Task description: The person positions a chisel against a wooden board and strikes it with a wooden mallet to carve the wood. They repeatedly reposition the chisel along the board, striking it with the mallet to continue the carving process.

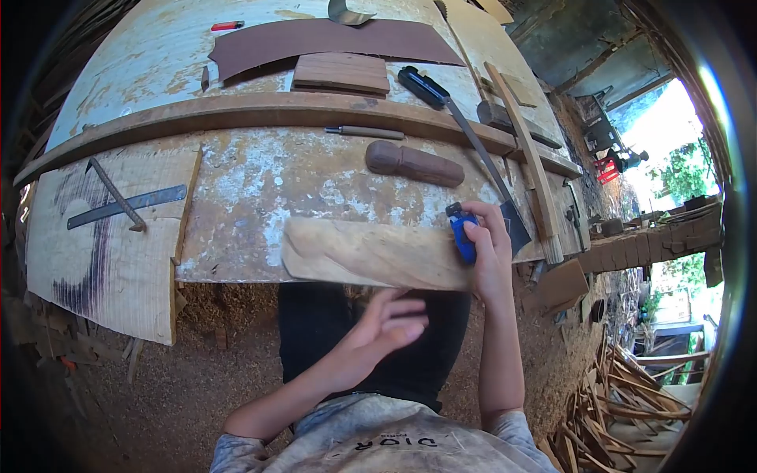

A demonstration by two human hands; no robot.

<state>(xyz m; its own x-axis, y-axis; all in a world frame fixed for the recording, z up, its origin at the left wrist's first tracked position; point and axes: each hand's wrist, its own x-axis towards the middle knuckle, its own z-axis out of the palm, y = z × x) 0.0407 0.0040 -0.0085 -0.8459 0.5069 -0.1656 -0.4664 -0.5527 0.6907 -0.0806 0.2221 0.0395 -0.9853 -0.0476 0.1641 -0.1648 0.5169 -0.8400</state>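
Note:
My right hand [490, 248] grips a small blue-and-black tool [463, 235] at the right end of a pale wooden board [371, 251]; its exact kind is not clear. The board has a wavy, shaped surface and lies along the front edge of the bench. Below that edge, over my lap, my left hand [382, 327] holds nothing, with its fingers apart and slightly blurred. Beyond the board lie a dark wooden mallet-like piece [414, 163] and a slim chisel-like tool [365, 132]. A saw [477, 142] with a black handle slants down toward my right hand.
A long wooden rail [276, 106] crosses the paint-stained bench [236, 189]. At left, a plank [118, 244] carries a metal ruler [162, 195] and a rusty bar [114, 193]. Farther back lie a brown sheet [339, 41] and a red lighter [227, 26]. Scrap wood [615, 402] is piled at right.

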